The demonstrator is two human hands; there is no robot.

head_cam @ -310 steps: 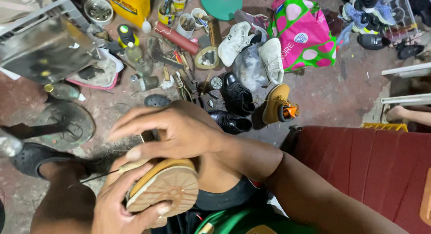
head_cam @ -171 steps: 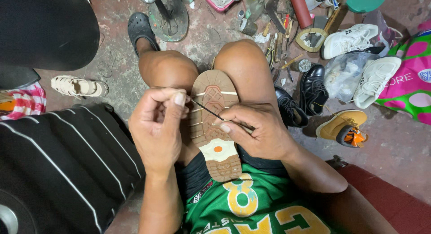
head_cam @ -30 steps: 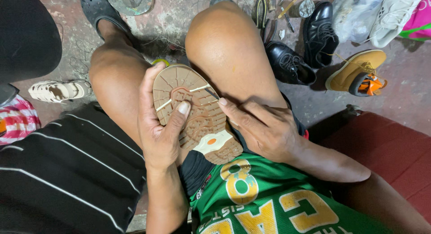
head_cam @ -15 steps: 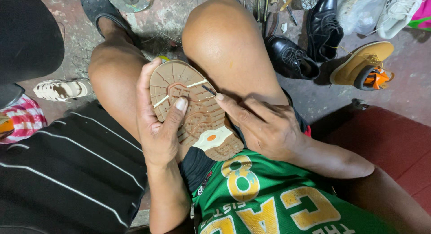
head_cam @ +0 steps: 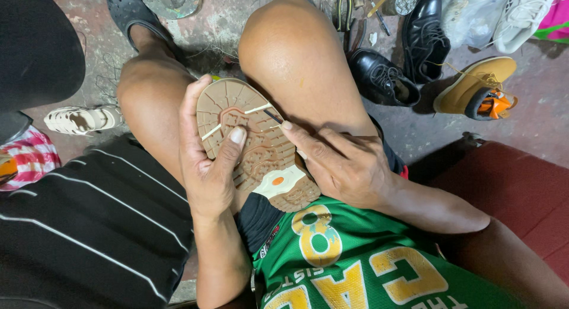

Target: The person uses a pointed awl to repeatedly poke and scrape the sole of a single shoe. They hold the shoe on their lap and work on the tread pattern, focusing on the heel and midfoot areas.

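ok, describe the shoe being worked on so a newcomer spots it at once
Start at the bare knees in the middle of the view: a shoe lies between them, sole up. The left hand clasps it, thumb on the tread, and the right hand touches its edge. Unlike the black shoes and tan boot on the floor, it shows a brown lugged sole with a cream heel patch.

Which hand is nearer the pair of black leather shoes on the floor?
Right. The right hand rests beside the knee, just below the black shoes. The left hand grips the tan boot sole, farther away.
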